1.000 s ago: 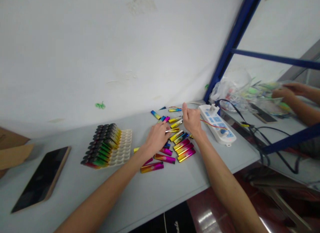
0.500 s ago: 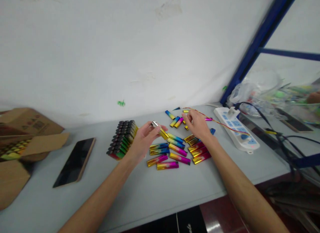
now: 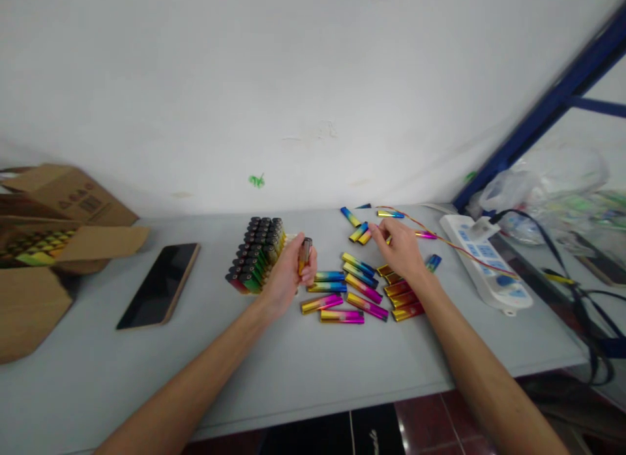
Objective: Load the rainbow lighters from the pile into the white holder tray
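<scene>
My left hand (image 3: 286, 272) is closed around a lighter (image 3: 304, 254), held upright with its metal top up and a gold body. It is just right of a block of several black-topped lighters (image 3: 254, 253) standing in tight rows. My right hand (image 3: 398, 246) reaches over the scattered pieces, thumb and fingers pinched at the upper end of a shiny yellow lighter case (image 3: 364, 237); its far end is hidden. Between my hands and below them lie blue-yellow cases (image 3: 359, 266), magenta-gold cases (image 3: 342, 317) and red-gold cases (image 3: 407, 310).
A phone (image 3: 159, 285) lies at the left, beside an open cardboard box (image 3: 107, 243) with several lighters inside. On the right are a white power strip (image 3: 489, 266) with a black cable, a thin red-yellow wire (image 3: 450, 243), plastic bags (image 3: 513, 188) and a blue frame (image 3: 533, 126).
My left hand has turned the lighter from slanted to upright and moved closer to the standing block. The right hand has come to the yellow case's end. The view has shifted slightly.
</scene>
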Available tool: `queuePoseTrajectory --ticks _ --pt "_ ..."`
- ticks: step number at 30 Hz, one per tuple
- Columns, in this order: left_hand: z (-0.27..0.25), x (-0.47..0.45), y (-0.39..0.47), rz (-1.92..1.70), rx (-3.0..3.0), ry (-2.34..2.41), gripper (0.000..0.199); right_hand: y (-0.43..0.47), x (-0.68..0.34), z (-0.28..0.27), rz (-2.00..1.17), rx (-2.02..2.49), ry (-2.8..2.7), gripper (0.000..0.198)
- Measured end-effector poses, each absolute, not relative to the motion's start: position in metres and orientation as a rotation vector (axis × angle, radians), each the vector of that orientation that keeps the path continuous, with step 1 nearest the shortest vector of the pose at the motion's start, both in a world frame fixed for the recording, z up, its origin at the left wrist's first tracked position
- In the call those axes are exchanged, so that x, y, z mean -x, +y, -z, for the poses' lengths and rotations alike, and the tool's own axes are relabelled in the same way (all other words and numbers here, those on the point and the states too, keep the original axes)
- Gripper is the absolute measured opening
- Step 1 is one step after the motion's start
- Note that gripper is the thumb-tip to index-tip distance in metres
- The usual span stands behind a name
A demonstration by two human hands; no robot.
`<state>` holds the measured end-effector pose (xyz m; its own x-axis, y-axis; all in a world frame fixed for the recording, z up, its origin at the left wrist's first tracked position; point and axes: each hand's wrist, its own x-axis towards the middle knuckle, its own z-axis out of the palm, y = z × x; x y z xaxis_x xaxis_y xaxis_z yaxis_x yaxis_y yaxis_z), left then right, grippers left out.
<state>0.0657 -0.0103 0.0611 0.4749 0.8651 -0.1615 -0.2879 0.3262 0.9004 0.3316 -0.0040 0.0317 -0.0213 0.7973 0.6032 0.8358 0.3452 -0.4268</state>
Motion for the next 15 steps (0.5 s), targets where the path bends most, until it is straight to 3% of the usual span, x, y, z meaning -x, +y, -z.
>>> queuePoseTrajectory --ticks 9,15 --pt "-0.0577 -0.0662 -0.0125 -0.884 -0.917 0.81 0.041 -0.0062 -0.3281 -0.035 0.056 1.431 -1.818 0.038" --pt "-0.0527 -0.0689 -0.0111 -0.9 -0.907 0.817 0.047 -0.0053 -0.3279 -0.0334 0.057 1.432 -1.818 0.04"
